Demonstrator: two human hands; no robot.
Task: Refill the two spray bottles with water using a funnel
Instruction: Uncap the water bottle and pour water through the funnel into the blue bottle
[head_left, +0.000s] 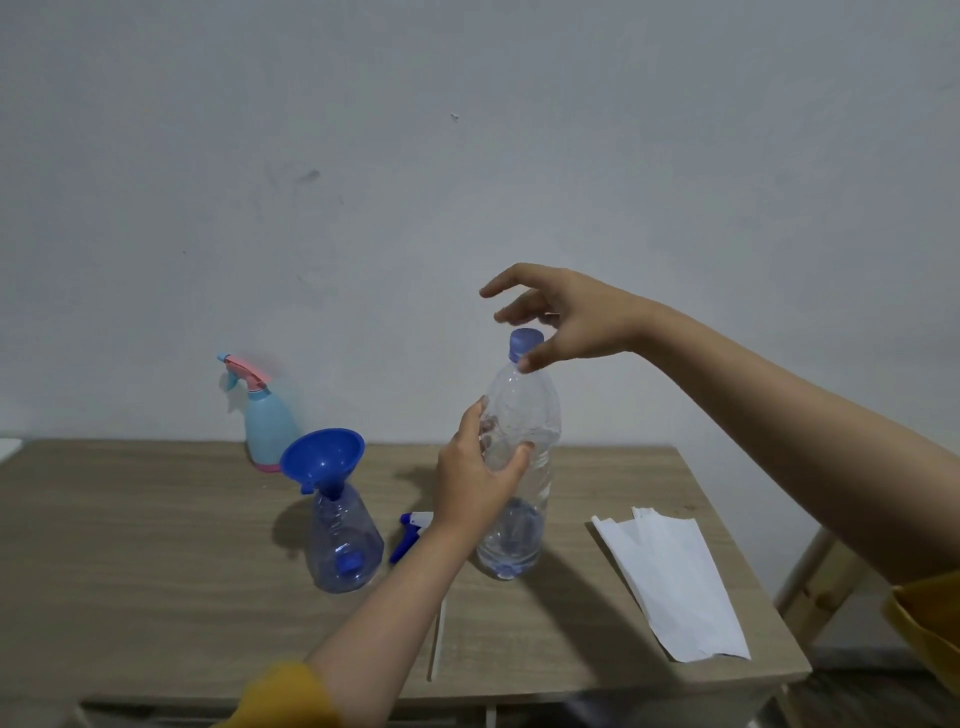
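Left hand (475, 480) with grip wrapped round the clear water bottle (519, 467) lifted above the tabletop (156, 571), right hand (566, 317) fingers spread loosely at its blue cap (524, 343), thumb touching the neck, blue funnel (322, 457) seated in the clear spray bottle (345, 545), light-blue spray bottle (267, 426) near the wall.

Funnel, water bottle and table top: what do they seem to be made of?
Funnel: looks like moulded blue plastic, slightly glossy, with a highlight inside the cone.
Water bottle: clear thin plastic; the left hand's fingers show through its wall. The cap looks like opaque blue plastic.
Table top: wood-grain pattern with a matt finish; solid wood or laminate, I cannot tell.
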